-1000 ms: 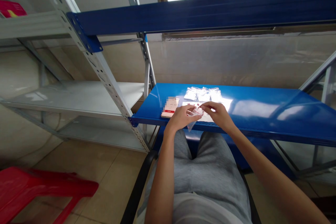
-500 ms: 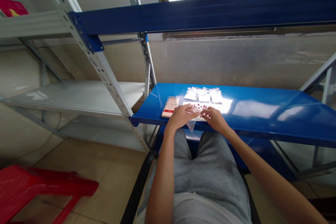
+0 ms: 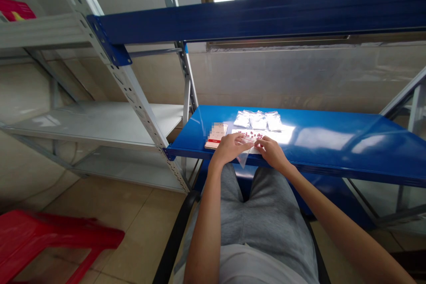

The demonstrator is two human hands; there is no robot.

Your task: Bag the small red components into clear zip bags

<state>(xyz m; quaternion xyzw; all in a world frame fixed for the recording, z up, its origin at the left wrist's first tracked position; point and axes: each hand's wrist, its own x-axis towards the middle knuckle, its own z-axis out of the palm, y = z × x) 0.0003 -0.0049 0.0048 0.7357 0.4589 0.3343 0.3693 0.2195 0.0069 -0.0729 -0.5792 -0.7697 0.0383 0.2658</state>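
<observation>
Left hand (image 3: 229,148) pinching a clear zip bag (image 3: 244,159), right hand (image 3: 273,153) pinching its upper edge, both over a white sheet (image 3: 266,136) dotted with small red pieces; three white-filled plastic bags (image 3: 258,120) beyond, smartphone (image 3: 216,136) beside, on a blue steel shelf (image 3: 319,140).

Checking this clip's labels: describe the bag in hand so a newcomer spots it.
Find the blue steel shelf. The clear plastic bag sits under the left hand, one corner hanging past the front edge, unlike the three pale bags lying further back.
</observation>
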